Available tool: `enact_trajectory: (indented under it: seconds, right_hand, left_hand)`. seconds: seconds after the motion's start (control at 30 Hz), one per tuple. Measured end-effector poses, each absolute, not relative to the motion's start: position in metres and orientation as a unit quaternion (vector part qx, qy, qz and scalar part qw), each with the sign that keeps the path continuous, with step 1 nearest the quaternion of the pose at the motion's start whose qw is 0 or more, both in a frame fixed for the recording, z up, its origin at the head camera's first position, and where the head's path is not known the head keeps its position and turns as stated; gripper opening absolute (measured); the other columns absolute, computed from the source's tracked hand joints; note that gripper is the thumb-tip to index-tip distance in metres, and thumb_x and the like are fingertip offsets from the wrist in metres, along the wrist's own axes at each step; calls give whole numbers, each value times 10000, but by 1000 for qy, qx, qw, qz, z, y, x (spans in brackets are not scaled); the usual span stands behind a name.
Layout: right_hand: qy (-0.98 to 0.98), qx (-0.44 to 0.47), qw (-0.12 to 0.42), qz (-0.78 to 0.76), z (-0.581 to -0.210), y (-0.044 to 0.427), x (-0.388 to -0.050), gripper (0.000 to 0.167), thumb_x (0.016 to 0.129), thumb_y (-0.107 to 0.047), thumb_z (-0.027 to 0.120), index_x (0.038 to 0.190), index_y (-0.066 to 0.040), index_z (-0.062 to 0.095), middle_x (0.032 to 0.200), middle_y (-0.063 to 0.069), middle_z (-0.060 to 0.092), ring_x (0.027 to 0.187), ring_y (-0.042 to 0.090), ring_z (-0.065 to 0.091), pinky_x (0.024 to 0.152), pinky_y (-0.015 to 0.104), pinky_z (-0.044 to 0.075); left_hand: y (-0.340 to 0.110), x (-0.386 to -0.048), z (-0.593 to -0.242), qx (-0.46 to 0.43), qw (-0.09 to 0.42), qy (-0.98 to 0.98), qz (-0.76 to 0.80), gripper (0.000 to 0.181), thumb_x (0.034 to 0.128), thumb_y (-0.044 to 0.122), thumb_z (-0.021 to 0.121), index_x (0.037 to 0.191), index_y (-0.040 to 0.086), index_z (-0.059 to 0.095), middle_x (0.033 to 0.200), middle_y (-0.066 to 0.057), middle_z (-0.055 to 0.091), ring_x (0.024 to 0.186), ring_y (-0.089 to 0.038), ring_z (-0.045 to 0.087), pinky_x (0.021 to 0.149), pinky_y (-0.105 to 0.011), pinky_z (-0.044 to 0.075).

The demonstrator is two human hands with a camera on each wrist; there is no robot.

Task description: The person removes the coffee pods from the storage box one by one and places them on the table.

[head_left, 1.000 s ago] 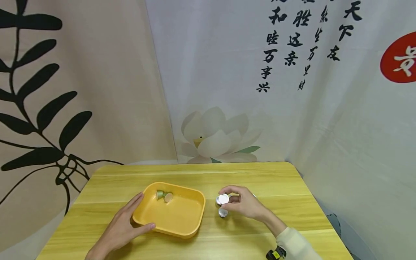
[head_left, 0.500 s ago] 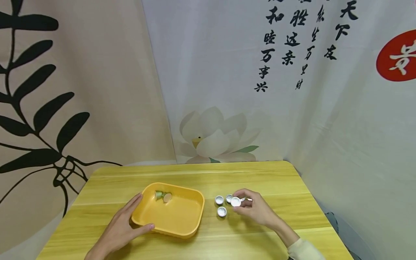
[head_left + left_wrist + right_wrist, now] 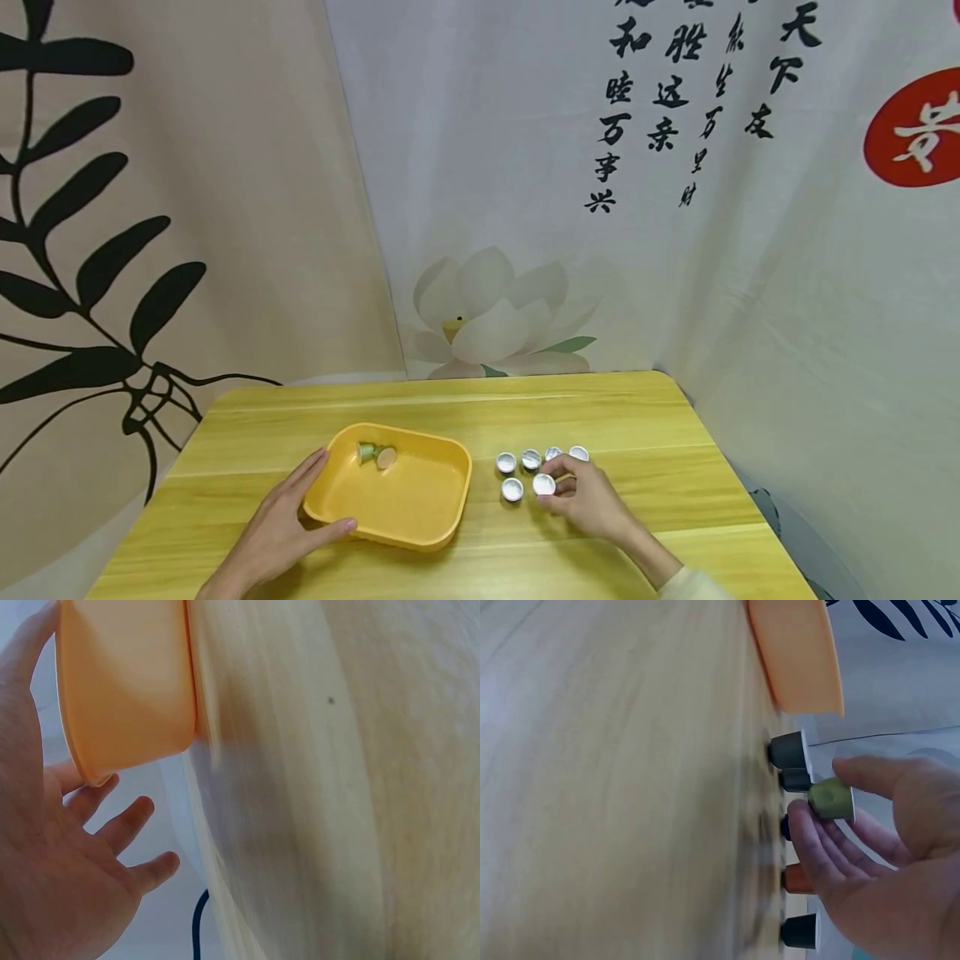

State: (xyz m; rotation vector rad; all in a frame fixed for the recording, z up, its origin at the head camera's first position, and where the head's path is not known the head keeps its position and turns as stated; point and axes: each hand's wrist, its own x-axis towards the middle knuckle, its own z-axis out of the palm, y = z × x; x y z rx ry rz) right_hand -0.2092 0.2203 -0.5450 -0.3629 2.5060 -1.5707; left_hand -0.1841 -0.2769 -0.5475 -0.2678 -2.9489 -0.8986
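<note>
My right hand point(image 3: 592, 497) pinches a green coffee capsule point(image 3: 831, 799) between thumb and fingertips, its white lid facing the head camera. Beside and behind it several more capsules stand lid up on the table, such as a dark grey capsule point(image 3: 787, 751), an orange capsule point(image 3: 799, 878) and a black capsule point(image 3: 801, 931). My left hand point(image 3: 273, 521) rests at the left corner of a yellow tray point(image 3: 405, 500), thumb at the near rim and extended fingers along the left side. Inside the tray, a green capsule point(image 3: 366, 452) and a tan-ended capsule point(image 3: 386, 457) lie on their sides.
A wooden table point(image 3: 450, 404) carries everything, its far edge close to a printed curtain point(image 3: 510, 167). Between the tray's right wall and the nearest capsule point(image 3: 506, 462) runs a narrow strip of table. The right table edge lies beyond my right hand.
Carrying its capsule, my right hand has moved right, then nearer to me, uncovering the capsules behind it. My left hand and the tray hold their place.
</note>
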Motion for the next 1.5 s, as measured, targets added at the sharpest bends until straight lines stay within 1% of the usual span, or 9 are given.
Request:
enact_trajectory:
  seconds: [0.2,0.37,0.53,0.77,0.9,1.03,1.23,1.5]
  right_hand:
    - [867,-110,56,-482,-553,217,-208,338,922,-118,941,1184,-64,735,1178,137,800,988,195,802,774,260,682]
    - [883,-96,44,-458,-557,214,-208,347,900,-128,962,1168,-67,750,1112,77,800,934,142,788,752,218,649]
    - [889,-96,29,-448,-561,210,-210,340,891,-112,965,1154,-62,756,1055,63,808,870,97,767,716,196,621]
    - [896,-98,12,-432,-564,204,-210,327,878,-105,970,1136,-55,775,1025,32,798,787,19,710,697,178,594]
    - [897,-102,-1,-431,-564,203,-211,326,867,-108,978,1116,-52,776,960,22,797,752,-4,685,679,181,582]
    - [900,-99,-2,-425,-563,202,-212,340,868,-117,979,1129,-44,773,900,-4,786,732,3,673,660,185,570]
    - [901,-97,-3,-422,-562,201,-215,362,872,-129,979,1159,-33,779,884,-12,781,726,22,668,645,190,557]
    - [898,-102,0,-428,-559,202,-214,371,860,-138,990,1149,-40,779,878,4,782,723,38,672,633,194,547]
  left_hand:
    - [-276,-184,-546,-89,26,-952,-291,1238,902,711,869,1785,53,305,1845,-249,324,1589,-644,422,1172,-873,430]
    - [-277,-184,-545,-90,24,-952,-292,1229,904,706,870,1785,57,310,1844,-246,328,1587,-645,423,1171,-879,423]
    - [-277,-183,-546,-90,23,-952,-292,1229,904,709,868,1784,55,311,1842,-247,331,1591,-639,422,1178,-875,420]
    - [-277,-181,-548,-87,21,-952,-291,1239,898,719,868,1781,48,315,1837,-255,337,1595,-635,421,1184,-878,410]
    - [-277,-182,-549,-87,23,-953,-290,1240,896,722,869,1780,47,319,1834,-259,342,1592,-637,424,1185,-875,413]
    - [-277,-183,-549,-90,26,-953,-290,1236,895,718,871,1775,42,327,1833,-258,346,1589,-638,428,1182,-875,415]
    - [-277,-184,-547,-92,26,-950,-296,1227,903,692,879,1783,52,312,1838,-256,334,1589,-642,423,1172,-881,419]
    - [-277,-184,-547,-91,24,-950,-298,1220,911,684,876,1787,57,302,1842,-253,328,1594,-642,415,1176,-885,412]
